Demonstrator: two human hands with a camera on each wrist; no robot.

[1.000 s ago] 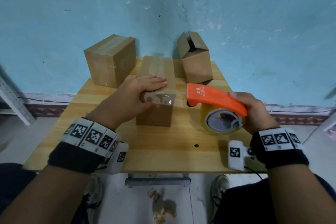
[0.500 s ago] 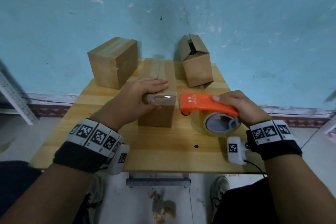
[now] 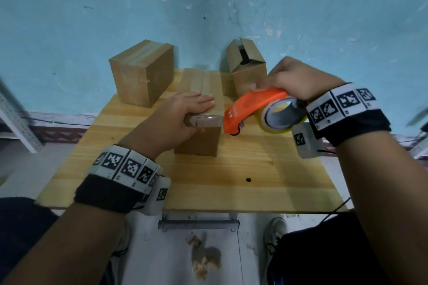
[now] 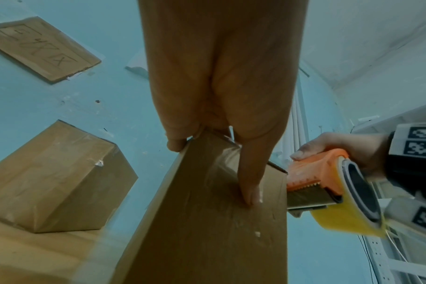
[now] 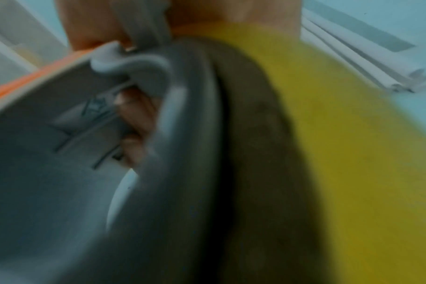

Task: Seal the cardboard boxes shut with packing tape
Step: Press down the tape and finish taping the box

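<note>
A narrow cardboard box (image 3: 201, 141) (image 4: 207, 230) stands mid-table, with clear tape (image 3: 206, 120) folded over its near top edge. My left hand (image 3: 185, 111) lies flat on its top, and the thumb (image 4: 248, 173) presses the tape against the near face. Just right of the box, my right hand (image 3: 296, 78) grips the orange tape dispenser (image 3: 252, 106) (image 4: 314, 171), raised and tilted nose-down. Its yellowish tape roll (image 3: 282, 115) (image 5: 341, 134) fills the blurred right wrist view. I cannot tell whether tape still joins dispenser and box.
A taped box (image 3: 143, 71) (image 4: 54, 176) stands at the back left and an open-flapped box (image 3: 245, 62) at the back right, against the blue wall. The wooden table (image 3: 231, 173) ends just before my knees. A metal rack (image 3: 14, 120) stands left.
My right hand brought the dispenser close to the box, then lifted it and tipped its nose down beside the box's right edge. The left hand stayed on the box.
</note>
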